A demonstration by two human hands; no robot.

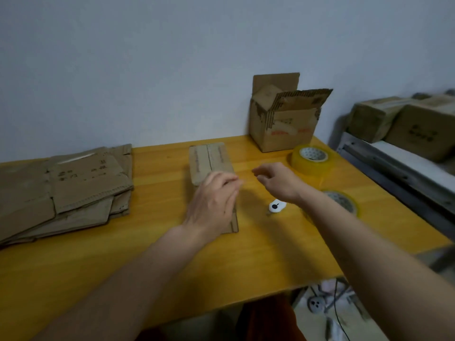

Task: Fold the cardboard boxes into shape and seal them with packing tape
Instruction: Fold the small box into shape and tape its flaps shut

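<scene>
Two bare hands hover over the yellow wooden tabletop (pixel 147 242). The left hand (pixel 211 200) rests on the near end of a folded-up brown cardboard box (pixel 210 161) lying mid-tabletop, fingers together; whether they pinch anything is blurred. The right hand (pixel 275 180) floats just right of the box, fingers loosely curled and holding nothing visible. A small white tape cutter with a black dot (pixel 277 206) lies under that wrist. Two rolls of clear yellowish packing tape sit near the right edge, one farther back (pixel 311 159), one nearer (pixel 344 203). An open-flapped brown carton (pixel 283 124) stands at the far right corner. Flattened cardboard sheets (pixel 61 190) are stacked along the left edge.
</scene>
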